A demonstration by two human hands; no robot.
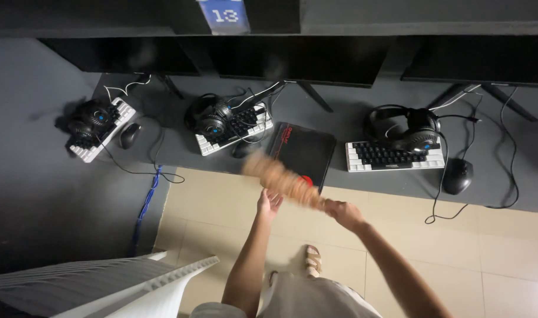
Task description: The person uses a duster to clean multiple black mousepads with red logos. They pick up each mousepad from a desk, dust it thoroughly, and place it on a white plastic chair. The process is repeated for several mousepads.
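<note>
- From the head view I look straight down on a long dark desk (316, 112) running across the top, its near edge slanting from about 9 o'clock down toward 3 o'clock.
- Below that edge lies beige tiled floor (457, 235), the open room around both arms; a white ribbed chair back (133, 285) closes off the 7 o'clock corner.
- My right hand (345, 215), just right of centre, is clenched around the handle end of a duster (280, 176), fingers wrapped tight about it.
- The duster reaches from that fist toward 10 o'clock, its far end over the desk edge beside a black mouse pad (301, 150). It looks tan and fluffy, badly motion-blurred, so I cannot tell its exact texture.
- My left hand (269, 203) sits just below the duster's middle, palm up, fingers loosely spread, pinching nothing; whether it touches the duster I cannot tell.
- On the desk: a white keyboard (392, 158) at 2 o'clock with a black headset (410, 132) on it, a black mouse (457, 175) at 3 o'clock, and two more keyboard-and-headset sets toward 10 and 11 o'clock.
- A sandalled foot (313, 260) stands on the tiles at 6 o'clock.
</note>
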